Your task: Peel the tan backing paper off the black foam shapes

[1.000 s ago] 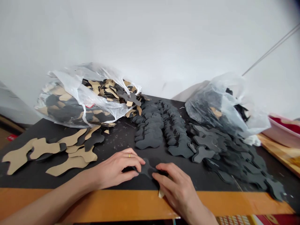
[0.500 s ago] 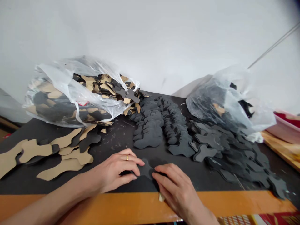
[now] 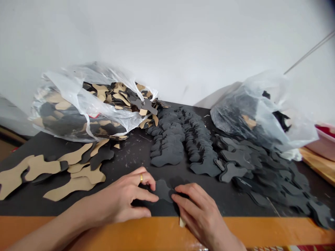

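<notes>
A small dark grey flat cut-out piece (image 3: pixel 163 191) with curved lobes lies on the black tabletop between my hands. My left hand (image 3: pixel 129 195) is at its left side, fingers apart, with the index fingertip at the piece's edge and the thumb clear of it. Fingertips of my right hand (image 3: pixel 197 209) are closed on the right edge of the piece. A beige scrap (image 3: pixel 182 222) pokes out beneath my right hand; most of it is hidden.
Overlapping rows of dark cut-outs (image 3: pixel 167 153) run back from the hands. Loose dark pieces (image 3: pixel 235 170) heap at right, beige pieces (image 3: pixel 70 188) at left. Plastic bags of pieces stand behind, one left (image 3: pixel 65 115), one right (image 3: pixel 264 108). A pink basin (image 3: pixel 324 143) is far right.
My left fingers have spread and drawn back slightly from the dark piece, the thumb moving lower. My right hand stays at its right edge. The view has shifted a little.
</notes>
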A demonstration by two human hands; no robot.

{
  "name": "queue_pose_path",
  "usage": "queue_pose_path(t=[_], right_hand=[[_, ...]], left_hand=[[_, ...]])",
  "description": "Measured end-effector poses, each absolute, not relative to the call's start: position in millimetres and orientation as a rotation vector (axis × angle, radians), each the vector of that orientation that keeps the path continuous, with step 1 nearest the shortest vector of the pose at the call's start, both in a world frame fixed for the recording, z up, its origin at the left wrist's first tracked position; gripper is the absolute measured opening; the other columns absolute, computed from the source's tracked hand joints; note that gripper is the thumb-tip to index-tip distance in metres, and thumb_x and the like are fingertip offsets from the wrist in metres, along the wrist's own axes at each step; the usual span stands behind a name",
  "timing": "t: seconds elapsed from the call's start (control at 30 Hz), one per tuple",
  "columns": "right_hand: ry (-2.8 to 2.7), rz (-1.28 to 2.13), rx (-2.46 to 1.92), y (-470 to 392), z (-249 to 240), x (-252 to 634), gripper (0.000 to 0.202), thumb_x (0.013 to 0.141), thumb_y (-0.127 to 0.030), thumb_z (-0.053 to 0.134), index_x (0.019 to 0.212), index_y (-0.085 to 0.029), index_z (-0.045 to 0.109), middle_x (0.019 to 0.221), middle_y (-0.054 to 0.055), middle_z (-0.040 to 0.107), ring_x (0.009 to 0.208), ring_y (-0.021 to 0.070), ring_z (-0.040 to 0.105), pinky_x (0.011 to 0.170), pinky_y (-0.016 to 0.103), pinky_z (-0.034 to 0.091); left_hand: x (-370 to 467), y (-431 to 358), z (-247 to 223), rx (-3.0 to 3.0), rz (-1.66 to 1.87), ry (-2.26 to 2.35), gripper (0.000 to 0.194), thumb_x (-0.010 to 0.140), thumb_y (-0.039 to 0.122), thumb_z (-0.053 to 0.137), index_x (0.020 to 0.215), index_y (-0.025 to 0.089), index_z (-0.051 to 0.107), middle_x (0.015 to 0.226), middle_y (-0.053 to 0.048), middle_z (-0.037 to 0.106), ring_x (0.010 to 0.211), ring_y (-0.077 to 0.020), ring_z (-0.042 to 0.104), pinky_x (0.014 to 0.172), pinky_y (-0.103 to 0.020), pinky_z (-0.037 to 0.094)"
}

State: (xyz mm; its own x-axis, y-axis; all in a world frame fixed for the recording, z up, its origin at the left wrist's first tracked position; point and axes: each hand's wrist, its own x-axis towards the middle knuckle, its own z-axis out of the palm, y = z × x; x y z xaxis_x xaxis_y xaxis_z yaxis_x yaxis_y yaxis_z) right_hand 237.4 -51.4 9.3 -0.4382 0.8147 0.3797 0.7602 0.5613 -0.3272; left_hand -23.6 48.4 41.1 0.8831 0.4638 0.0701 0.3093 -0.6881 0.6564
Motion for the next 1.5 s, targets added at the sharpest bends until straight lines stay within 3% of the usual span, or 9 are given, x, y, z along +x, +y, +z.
queue_pose_path(t=[0.23, 0.47, 0.6, 0.67, 0.77, 0.93, 1.13, 1.23, 1.5], right_hand=[[-2.286, 0.215, -1.265, -50.2, 11.2, 236.7, 0.029, 0.093, -0.006, 0.049, 0.117, -0.017, 0.062, 0.114, 0.013, 0.063, 0.104, 0.0243, 0.059, 0.085, 0.040, 0.056], [-2.118, 0.320, -1.296, -47.8, 19.8, 233.2, 0.019, 0.091, -0.010, 0.054, 0.101, -0.021, 0.066, 0.110, 0.010, 0.063, 0.100, 0.0222, 0.061, 0.082, 0.036, 0.056], [-2.009, 0.341, -1.382, -47.5, 21.0, 234.2, 0.011, 0.090, -0.014, 0.057, 0.082, -0.021, 0.059, 0.105, 0.008, 0.063, 0.093, 0.0203, 0.062, 0.078, 0.033, 0.054], [-2.001, 0.341, -1.436, -47.5, 19.3, 231.7, 0.005, 0.090, -0.019, 0.063, 0.089, -0.021, 0.059, 0.107, 0.009, 0.063, 0.097, 0.0224, 0.061, 0.081, 0.035, 0.054], [-2.036, 0.309, -1.485, -47.7, 15.4, 220.9, 0.030, 0.084, -0.028, 0.073, 0.110, -0.021, 0.058, 0.112, 0.011, 0.060, 0.102, 0.0265, 0.058, 0.085, 0.040, 0.053], [-1.975, 0.425, -1.536, -48.9, 14.9, 200.7, 0.028, 0.077, -0.005, 0.072, 0.092, -0.022, 0.055, 0.103, 0.005, 0.060, 0.095, 0.0234, 0.058, 0.082, 0.036, 0.052], [-1.876, 0.594, -1.612, -46.2, 18.4, 199.2, 0.058, 0.072, 0.001, 0.068, 0.119, -0.027, 0.052, 0.117, 0.004, 0.057, 0.102, 0.0222, 0.056, 0.086, 0.034, 0.051], [-1.839, 0.653, -1.630, -44.7, 20.1, 197.9, 0.058, 0.072, 0.000, 0.067, 0.121, -0.028, 0.054, 0.116, 0.003, 0.058, 0.107, 0.0234, 0.054, 0.090, 0.036, 0.048], [-1.733, 0.777, -1.637, -47.2, 29.0, 189.2, 0.057, 0.070, 0.001, 0.057, 0.119, -0.028, 0.056, 0.106, 0.002, 0.057, 0.102, 0.0216, 0.054, 0.092, 0.036, 0.045]], left_hand=[[-29.6, 52.0, 44.0, 2.373, 0.340, 0.609, 0.009, 0.088, 0.029, 0.071, 0.083, 0.024, 0.076, 0.086, -0.001, 0.063, 0.083, -0.0158, 0.057, 0.082, -0.028, 0.045], [-17.4, 41.4, 34.1, 2.430, 0.422, 0.733, 0.018, 0.085, 0.027, 0.071, 0.071, 0.020, 0.063, 0.100, -0.002, 0.063, 0.091, -0.0185, 0.056, 0.074, -0.028, 0.042], [-13.8, 39.1, 36.0, 2.417, 0.300, 0.791, 0.016, 0.085, 0.026, 0.072, 0.079, 0.021, 0.058, 0.099, 0.000, 0.062, 0.092, -0.0196, 0.055, 0.080, -0.030, 0.042], [-13.7, 38.6, 36.4, 2.398, 0.266, 0.816, 0.014, 0.086, 0.025, 0.072, 0.088, 0.023, 0.059, 0.101, 0.000, 0.062, 0.096, -0.0212, 0.056, 0.085, -0.032, 0.042], [-14.6, 37.3, 33.7, 2.339, 0.291, 0.850, 0.029, 0.084, 0.020, 0.073, 0.107, 0.029, 0.058, 0.113, 0.001, 0.061, 0.108, -0.0236, 0.054, 0.092, -0.035, 0.042], [-16.6, 35.4, 29.3, 2.255, 0.307, 0.879, 0.065, 0.082, 0.018, 0.072, 0.137, 0.039, 0.043, 0.133, 0.000, 0.056, 0.129, -0.0279, 0.045, 0.107, -0.042, 0.037], [-17.2, 33.3, 31.4, 2.191, 0.282, 0.846, 0.057, 0.082, 0.015, 0.068, 0.130, 0.038, 0.051, 0.122, 0.001, 0.060, 0.127, -0.0280, 0.048, 0.113, -0.048, 0.031], [-16.3, 31.8, 34.2, 2.141, 0.290, 0.790, 0.057, 0.081, 0.009, 0.064, 0.128, 0.038, 0.052, 0.114, 0.003, 0.062, 0.125, -0.0247, 0.049, 0.115, -0.045, 0.029], [-15.0, 31.6, 42.1, 2.057, 0.367, 0.779, 0.073, 0.077, 0.006, 0.065, 0.139, 0.040, 0.046, 0.140, 0.000, 0.048, 0.127, -0.0224, 0.047, 0.111, -0.035, 0.035]])
